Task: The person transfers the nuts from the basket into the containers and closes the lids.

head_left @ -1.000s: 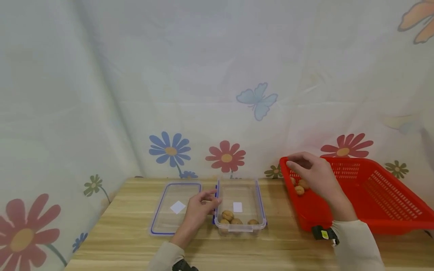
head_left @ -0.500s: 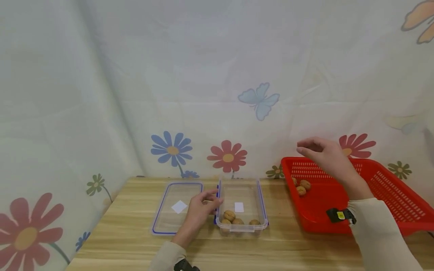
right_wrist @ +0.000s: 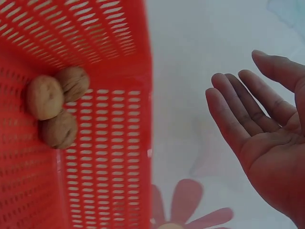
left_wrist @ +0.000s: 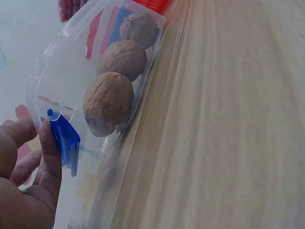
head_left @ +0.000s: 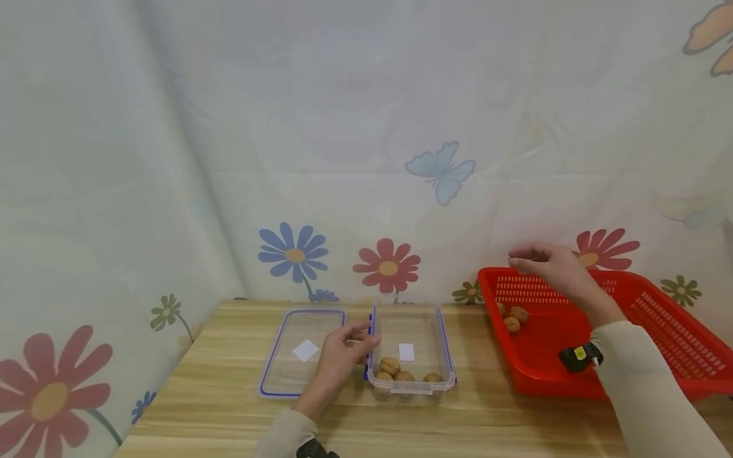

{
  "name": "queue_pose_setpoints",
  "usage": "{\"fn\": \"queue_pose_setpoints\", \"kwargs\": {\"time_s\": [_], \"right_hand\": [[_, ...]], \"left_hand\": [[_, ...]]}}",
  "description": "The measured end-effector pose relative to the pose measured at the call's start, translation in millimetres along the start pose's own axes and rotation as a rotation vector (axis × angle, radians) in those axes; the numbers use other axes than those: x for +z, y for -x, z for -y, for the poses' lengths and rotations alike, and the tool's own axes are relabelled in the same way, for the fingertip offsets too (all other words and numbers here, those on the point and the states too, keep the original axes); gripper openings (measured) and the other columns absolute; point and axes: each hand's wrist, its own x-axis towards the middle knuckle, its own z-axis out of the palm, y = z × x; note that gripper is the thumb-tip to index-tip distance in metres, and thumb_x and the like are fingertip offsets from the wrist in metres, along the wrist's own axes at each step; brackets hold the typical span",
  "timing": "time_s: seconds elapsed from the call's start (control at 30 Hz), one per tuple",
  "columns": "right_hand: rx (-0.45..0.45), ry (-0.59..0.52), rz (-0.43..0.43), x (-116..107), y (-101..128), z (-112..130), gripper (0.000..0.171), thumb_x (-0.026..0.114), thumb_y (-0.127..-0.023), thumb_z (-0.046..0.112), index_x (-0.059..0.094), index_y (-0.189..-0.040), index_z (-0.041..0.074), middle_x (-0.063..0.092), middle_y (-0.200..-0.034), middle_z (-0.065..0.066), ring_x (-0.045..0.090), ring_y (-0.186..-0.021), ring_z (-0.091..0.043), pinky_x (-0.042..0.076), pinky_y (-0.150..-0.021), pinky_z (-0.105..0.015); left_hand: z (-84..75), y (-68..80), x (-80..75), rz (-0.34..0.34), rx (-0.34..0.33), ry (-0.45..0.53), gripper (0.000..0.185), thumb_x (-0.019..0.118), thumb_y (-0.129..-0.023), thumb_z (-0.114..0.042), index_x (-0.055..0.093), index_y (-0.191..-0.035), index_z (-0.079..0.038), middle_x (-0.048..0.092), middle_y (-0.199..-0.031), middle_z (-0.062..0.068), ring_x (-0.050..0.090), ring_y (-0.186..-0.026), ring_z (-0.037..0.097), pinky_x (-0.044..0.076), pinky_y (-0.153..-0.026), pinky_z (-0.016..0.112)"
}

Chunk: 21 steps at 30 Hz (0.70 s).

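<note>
A red basket stands right of a clear box, a lid flat beyond. The right hand has drawn back rightward above the basket — empty, thumb spread from fingers. The left hand, relaxed, touches the box's side. Walnuts remain in both containers — unshifted, so work looks no further along.

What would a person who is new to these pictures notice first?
Most likely the bright red basket on the right of the table, with three walnuts by its left side and the empty right hand raised near it. Next would probably come the clear box in the middle, with more walnuts at its near end and the left hand at its left side.
</note>
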Motion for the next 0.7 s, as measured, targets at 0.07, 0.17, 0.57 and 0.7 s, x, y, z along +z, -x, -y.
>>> {"fn": "queue_pose_setpoints", "kwargs": {"time_s": [0.07, 0.17, 0.57, 0.7], "right_hand": [[0.016, -0.016, 0.02, 2, -2, -7, 0.057, 0.066, -0.107, 0.037, 0.057, -0.148, -0.002, 0.062, -0.14, -0.027, 0.063, -0.121, -0.045, 0.052, -0.105, -0.06], [0.038, -0.038, 0.043, 4, -6, -16, 0.057, 0.068, -0.106, 0.035, 0.057, -0.147, -0.002, 0.062, -0.141, -0.027, 0.063, -0.121, -0.045, 0.052, -0.106, -0.06], [0.054, 0.025, 0.169, 11, -14, -46, 0.05, 0.072, -0.103, 0.026, 0.061, -0.143, -0.003, 0.061, -0.142, -0.028, 0.058, -0.12, -0.042, 0.054, -0.103, -0.061], [0.065, 0.046, 0.194, 12, -16, -50, 0.049, 0.073, -0.102, 0.024, 0.062, -0.142, -0.003, 0.06, -0.141, -0.029, 0.057, -0.12, -0.043, 0.055, -0.102, -0.061]], "left_hand": [[0.9, 0.2, 0.1, -0.001, 0.0, -0.004, 0.045, 0.08, -0.096, -0.01, 0.066, -0.135, 0.009, 0.067, -0.101, 0.012, 0.067, -0.078, 0.015, 0.062, -0.066, 0.026], [0.2, 0.9, -0.1, -0.003, -0.001, -0.009, 0.045, 0.08, -0.097, -0.011, 0.066, -0.135, 0.008, 0.068, -0.102, 0.012, 0.067, -0.079, 0.015, 0.063, -0.067, 0.028], [-0.9, 1.3, 0.2, -0.001, 0.0, -0.008, 0.045, 0.08, -0.097, -0.011, 0.066, -0.136, 0.007, 0.069, -0.102, 0.012, 0.068, -0.08, 0.017, 0.064, -0.068, 0.031], [-2.0, 2.1, 0.1, -0.005, -0.003, -0.01, 0.045, 0.08, -0.097, -0.011, 0.066, -0.136, 0.007, 0.069, -0.102, 0.013, 0.067, -0.08, 0.017, 0.064, -0.068, 0.031]]}}
